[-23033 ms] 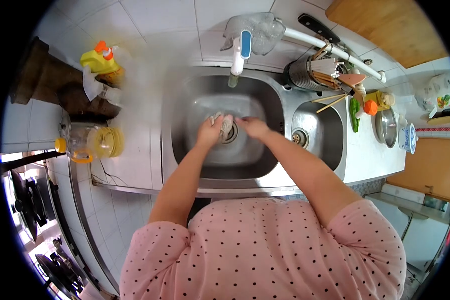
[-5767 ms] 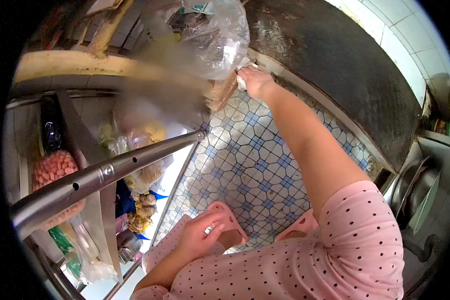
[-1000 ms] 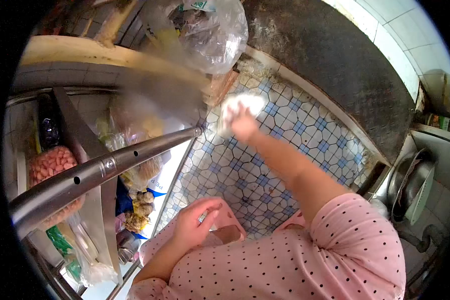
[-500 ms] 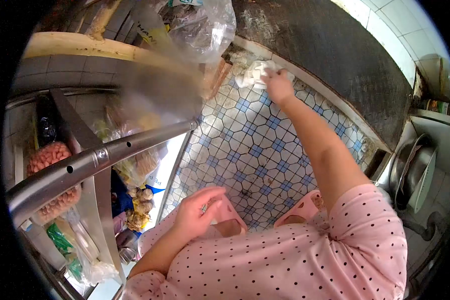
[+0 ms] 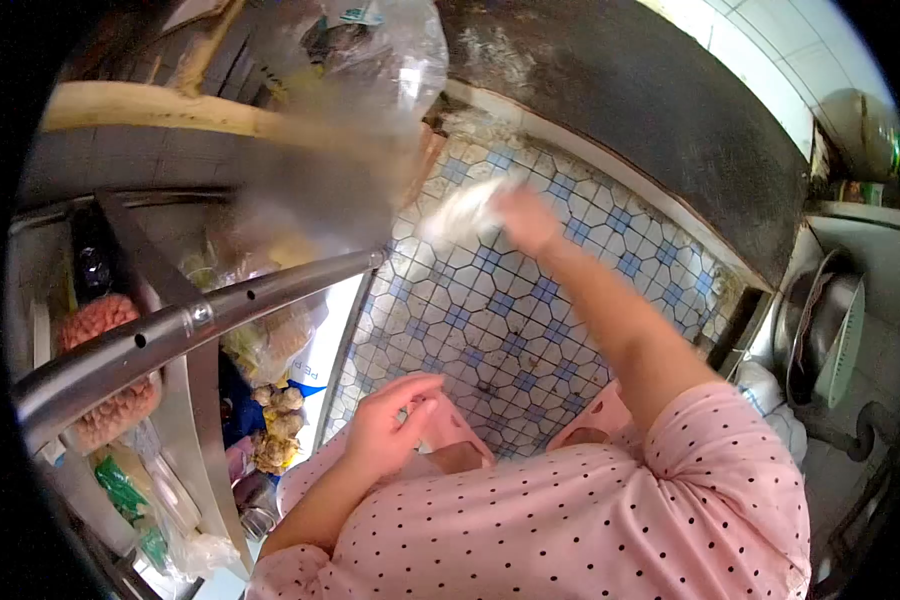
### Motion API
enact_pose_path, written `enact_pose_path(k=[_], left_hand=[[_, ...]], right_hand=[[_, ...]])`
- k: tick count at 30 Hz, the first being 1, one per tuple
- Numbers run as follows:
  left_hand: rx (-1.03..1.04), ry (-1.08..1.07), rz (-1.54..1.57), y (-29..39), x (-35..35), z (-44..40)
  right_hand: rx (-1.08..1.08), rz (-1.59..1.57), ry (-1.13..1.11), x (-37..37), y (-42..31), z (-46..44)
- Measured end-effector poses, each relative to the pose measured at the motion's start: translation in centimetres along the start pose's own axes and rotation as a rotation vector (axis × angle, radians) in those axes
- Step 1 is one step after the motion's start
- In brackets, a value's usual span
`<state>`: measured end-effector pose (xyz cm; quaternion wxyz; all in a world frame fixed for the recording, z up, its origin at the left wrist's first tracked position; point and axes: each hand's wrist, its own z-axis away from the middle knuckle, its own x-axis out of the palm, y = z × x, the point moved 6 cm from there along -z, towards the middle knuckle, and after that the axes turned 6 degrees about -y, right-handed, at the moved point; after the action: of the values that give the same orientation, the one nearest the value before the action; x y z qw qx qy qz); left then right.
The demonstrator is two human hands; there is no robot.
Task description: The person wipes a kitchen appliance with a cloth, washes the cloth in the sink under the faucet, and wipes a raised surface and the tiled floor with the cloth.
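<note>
A white cloth (image 5: 462,212), smeared by motion, is gripped in my right hand (image 5: 526,218) low over the patterned tile floor (image 5: 500,330). Whether the cloth touches the tiles at this instant I cannot tell. My left hand (image 5: 395,425) hangs above my left knee and pink slipper (image 5: 450,425); its fingers are loosely bent with a gap to the thumb, and it holds nothing. The other pink slipper (image 5: 595,420) is planted on the floor to the right.
A metal rack (image 5: 200,312) stands on the left, with peanuts (image 5: 95,330) in a bag and garlic (image 5: 278,430). Plastic bags (image 5: 380,60) hang at the top. A dark board (image 5: 610,110) borders the floor. Metal pans (image 5: 830,330) stand at the right.
My right hand has swept the cloth from beside the dark board's edge toward me and leftward. My left hand has stayed nearly still. The view has shifted slightly.
</note>
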<state>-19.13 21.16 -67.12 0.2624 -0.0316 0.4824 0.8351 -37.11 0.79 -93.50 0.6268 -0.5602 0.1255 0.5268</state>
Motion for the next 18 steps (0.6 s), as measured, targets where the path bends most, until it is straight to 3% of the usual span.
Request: enact_pose_path(k=[2,3,6,9,10,12,15,17,18], left_hand=[[-0.03,-0.002,0.02,-0.4,0.0,-0.1],[-0.017,-0.003,0.0,-0.6,-0.1,-0.2],[-0.032,-0.002,-0.014,-1.4,-0.2,-0.4],[-0.062,-0.018,-0.032,-1.0,0.0,-1.2],[-0.072,-0.027,-0.041,-0.8,0.2,-1.5],[-0.043,-0.03,-0.072,-0.7,0.4,-2.3],[-0.046,-0.069,-0.091,-1.1,1.2,-2.9],[-0.076,-0.091,-0.12,-1.5,1.7,-3.1],[-0.091,-0.091,-0.15,-1.5,1.8,-3.4]], right_hand=[[0.026,0.258,0.139,-5.6,5.8,-2.0],[-0.104,0.334,0.188,-8.7,4.8,-0.9],[-0.008,0.477,0.099,-5.4,2.8,1.6],[-0.09,0.171,-0.192,6.0,-0.9,5.6],[-0.179,-0.049,-0.059,4.4,-5.1,9.3],[-0.527,0.02,-0.239,8.8,-6.3,9.8],[-0.191,0.022,-0.219,5.7,-2.8,5.6],[-0.14,0.415,-0.062,-1.6,0.5,3.2],[-0.058,0.407,-0.035,-4.3,3.0,2.6]])
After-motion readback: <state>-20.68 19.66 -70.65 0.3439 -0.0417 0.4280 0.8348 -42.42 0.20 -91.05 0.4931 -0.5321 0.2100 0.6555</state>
